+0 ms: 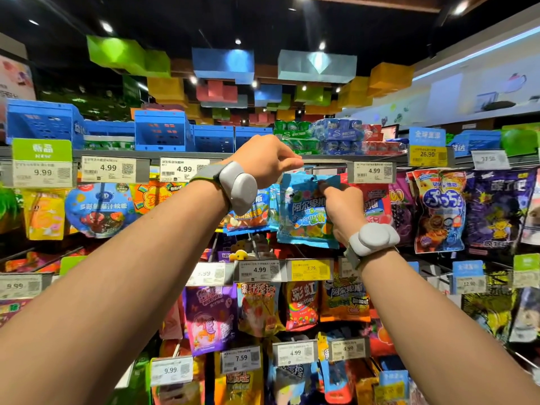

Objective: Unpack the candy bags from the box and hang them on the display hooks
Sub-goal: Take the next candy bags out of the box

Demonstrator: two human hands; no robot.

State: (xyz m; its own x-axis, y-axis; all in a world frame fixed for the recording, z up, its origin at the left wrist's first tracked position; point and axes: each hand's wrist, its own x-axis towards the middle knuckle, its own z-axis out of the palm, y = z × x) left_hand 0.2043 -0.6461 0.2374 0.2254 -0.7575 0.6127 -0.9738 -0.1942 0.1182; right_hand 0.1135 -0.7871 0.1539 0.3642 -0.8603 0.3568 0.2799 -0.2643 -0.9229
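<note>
Both hands are up at the top row: my right hand [340, 204] pinches the blue candy bag [304, 213], my left hand [263, 159] is closed around the hook's end [324, 162].

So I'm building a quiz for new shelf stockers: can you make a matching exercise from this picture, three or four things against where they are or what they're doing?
Things:
1. Left hand
2. Right hand
3. Light blue gummy candy bag
4. Yellow 26.90 price tag

States or places:
A. Far right on the top shelf rail
B. Pinching the bag's top edge
C. Fingers at the metal display hook
D. Held up at the hook

Pairs: 1-C, 2-B, 3-D, 4-A
</note>
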